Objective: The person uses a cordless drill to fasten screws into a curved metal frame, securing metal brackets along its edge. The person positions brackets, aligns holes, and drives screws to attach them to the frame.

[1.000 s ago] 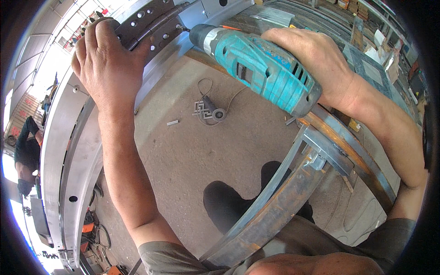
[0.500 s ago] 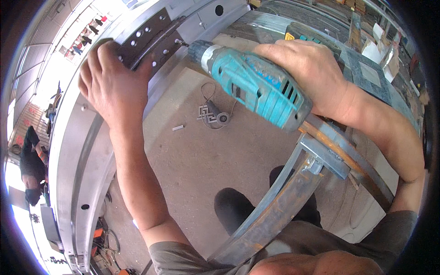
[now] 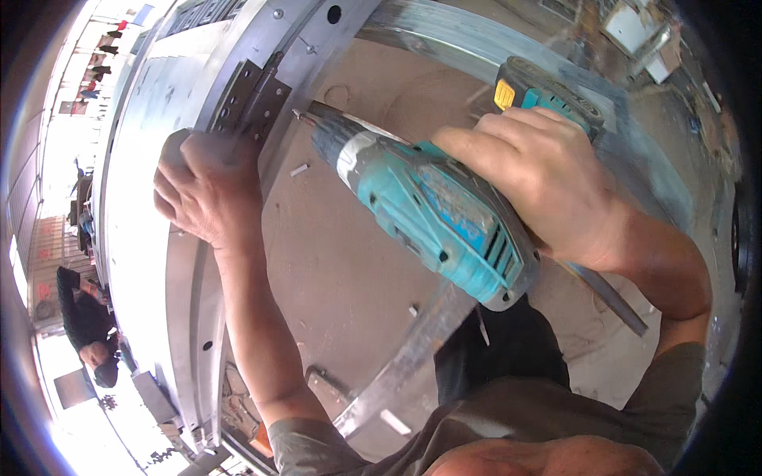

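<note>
My right hand [image 3: 567, 182] is wrapped round the grip of a teal cordless drill [image 3: 440, 214]. The drill's black-and-yellow battery [image 3: 548, 91] shows beyond my knuckles. Its bit points up and left, with the tip just beside a dark metal hinge [image 3: 270, 101] and apparently clear of it. The hinge has several holes and lies against a silver metal frame [image 3: 186, 270]. My left hand [image 3: 208, 190] has its fingers curled at the hinge's near end, gripping or pressing there. The thumb is blurred and the fingertips are partly hidden.
A metal beam [image 3: 429, 345] crosses low in front of me, and another bar [image 3: 607, 297] lies to the right. Small offcuts [image 3: 299, 169] lie on the floor. At far left stands another person [image 3: 87, 317]. Scrap pieces [image 3: 647, 40] lie at the upper right.
The drill bit has come away from the hinge hole it was at. My left hand has shifted towards the hinge's near end. The whole view has also shifted.
</note>
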Demonstrator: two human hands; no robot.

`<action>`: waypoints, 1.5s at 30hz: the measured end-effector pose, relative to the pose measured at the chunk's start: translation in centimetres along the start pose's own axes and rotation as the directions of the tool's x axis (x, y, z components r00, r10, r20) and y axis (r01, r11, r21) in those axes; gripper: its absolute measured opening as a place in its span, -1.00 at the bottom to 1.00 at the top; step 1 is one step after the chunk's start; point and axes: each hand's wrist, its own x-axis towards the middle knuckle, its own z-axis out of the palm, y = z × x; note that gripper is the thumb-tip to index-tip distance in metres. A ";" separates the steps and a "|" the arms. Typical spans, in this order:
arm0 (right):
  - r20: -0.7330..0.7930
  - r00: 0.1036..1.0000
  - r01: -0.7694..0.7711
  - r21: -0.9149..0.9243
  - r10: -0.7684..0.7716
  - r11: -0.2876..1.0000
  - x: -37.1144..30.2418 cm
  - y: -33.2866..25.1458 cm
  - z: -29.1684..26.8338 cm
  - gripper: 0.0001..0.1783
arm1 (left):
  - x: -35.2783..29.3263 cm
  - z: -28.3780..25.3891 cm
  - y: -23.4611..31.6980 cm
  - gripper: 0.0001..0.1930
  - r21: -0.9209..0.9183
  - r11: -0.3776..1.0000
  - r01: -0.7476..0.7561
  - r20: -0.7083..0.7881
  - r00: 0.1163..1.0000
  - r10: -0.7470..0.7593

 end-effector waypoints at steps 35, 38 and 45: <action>0.601 0.717 -0.006 0.512 0.353 -0.859 0.7 -12.1 14.9 -0.62 | 1.6 -0.4 -0.1 -0.28 -0.055 0.996 -0.064 0.163 0.984 0.073; 0.539 0.768 -0.058 0.598 0.347 -0.800 0.7 -12.2 15.9 -0.57 | 1.8 0.0 -0.4 -0.26 -0.055 0.994 -0.093 0.138 0.985 0.100; 0.601 0.734 0.033 0.434 0.316 -0.900 0.5 -12.3 16.3 -0.63 | 2.1 0.0 -0.5 -0.25 -0.074 0.996 0.041 0.224 0.974 -0.024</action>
